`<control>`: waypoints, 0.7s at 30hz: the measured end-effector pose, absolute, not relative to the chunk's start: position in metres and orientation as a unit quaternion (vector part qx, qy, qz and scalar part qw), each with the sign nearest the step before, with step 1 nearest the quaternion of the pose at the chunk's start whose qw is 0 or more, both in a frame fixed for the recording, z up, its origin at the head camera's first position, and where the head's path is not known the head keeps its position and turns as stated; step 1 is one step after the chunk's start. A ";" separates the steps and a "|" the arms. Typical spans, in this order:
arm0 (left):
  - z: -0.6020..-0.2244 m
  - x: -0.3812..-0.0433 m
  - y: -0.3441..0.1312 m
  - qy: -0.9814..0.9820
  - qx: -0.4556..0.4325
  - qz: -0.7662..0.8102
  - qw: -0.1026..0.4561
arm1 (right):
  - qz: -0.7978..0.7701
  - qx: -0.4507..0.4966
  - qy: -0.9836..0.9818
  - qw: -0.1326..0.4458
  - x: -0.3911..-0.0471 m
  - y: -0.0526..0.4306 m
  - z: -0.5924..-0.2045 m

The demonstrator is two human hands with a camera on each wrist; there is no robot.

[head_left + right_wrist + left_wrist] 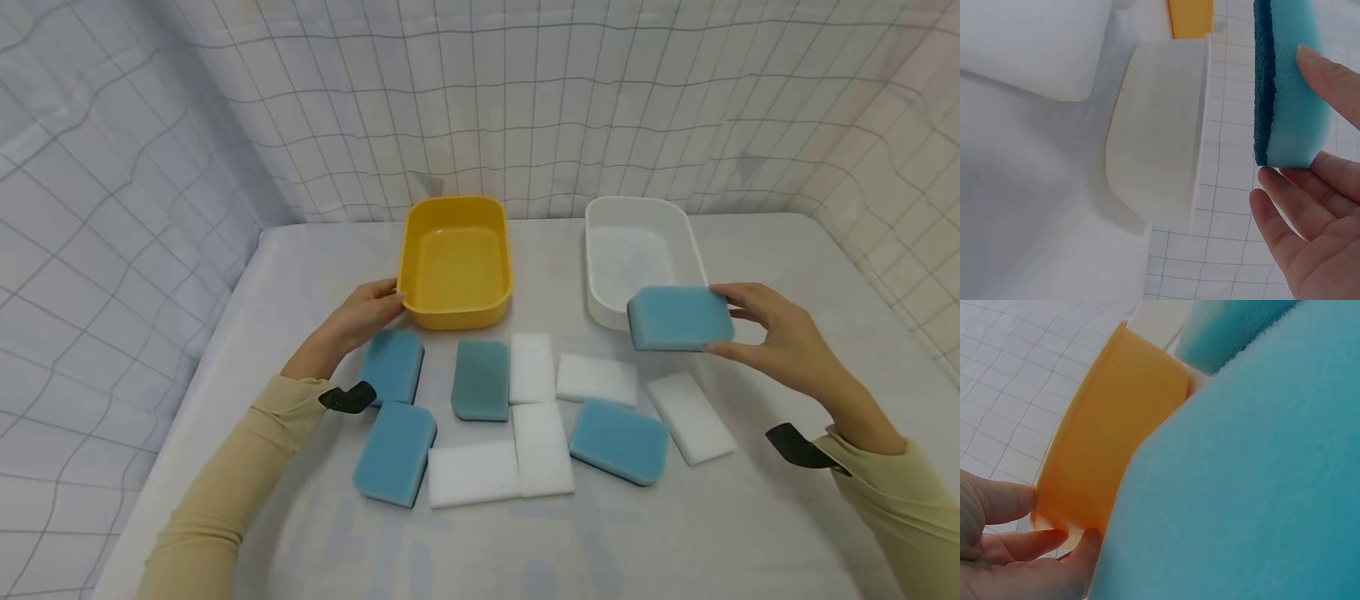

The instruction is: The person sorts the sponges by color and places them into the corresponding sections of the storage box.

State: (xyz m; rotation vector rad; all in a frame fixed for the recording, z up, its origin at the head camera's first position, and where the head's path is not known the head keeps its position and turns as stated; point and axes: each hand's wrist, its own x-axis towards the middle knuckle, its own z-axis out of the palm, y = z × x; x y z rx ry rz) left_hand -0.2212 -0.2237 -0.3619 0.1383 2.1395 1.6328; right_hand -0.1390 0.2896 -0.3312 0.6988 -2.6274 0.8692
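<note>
My right hand [780, 337] pinches the end of a blue sponge [678, 318] between thumb and fingers, above the near right corner of a white plastic container [637, 242]. A dark blue scrubbing layer shows on that sponge [1291, 94] in the right wrist view, where it is raised apart from the container. At the near left corner of a yellow plastic container [457, 321], my left hand [363, 317] holds the rim and side wall. Just below this hand lies another blue sponge [392, 367], which fills much of the left wrist view.
Before the containers lie more blue sponges [395, 454], a greener-looking sponge [481, 380] and several white foam blocks [543, 450]. One white block [692, 418] lies apart at the right. A white grid-patterned curtain [525, 108] encloses the table [315, 250] at the back and sides.
</note>
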 end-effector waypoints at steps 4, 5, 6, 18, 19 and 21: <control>-0.361 -0.221 -0.224 0.771 0.052 0.594 0.221 | 0.307 0.248 -0.909 0.134 -0.145 0.283 -0.330; -0.361 -0.221 -0.224 0.771 0.051 0.595 0.221 | 0.309 0.248 -0.909 0.131 -0.146 0.281 -0.330; -0.361 -0.220 -0.224 0.772 0.048 0.594 0.221 | 0.311 0.247 -0.909 0.129 -0.148 0.279 -0.330; -0.360 -0.217 -0.220 0.784 0.032 0.581 0.219 | 0.321 0.248 -0.907 0.114 -0.165 0.263 -0.336; -0.360 -0.218 -0.220 0.784 0.033 0.580 0.218 | 0.323 0.250 -0.906 0.111 -0.167 0.262 -0.337; -0.361 -0.218 -0.220 0.785 0.031 0.581 0.215 | 0.326 0.253 -0.905 0.105 -0.170 0.259 -0.338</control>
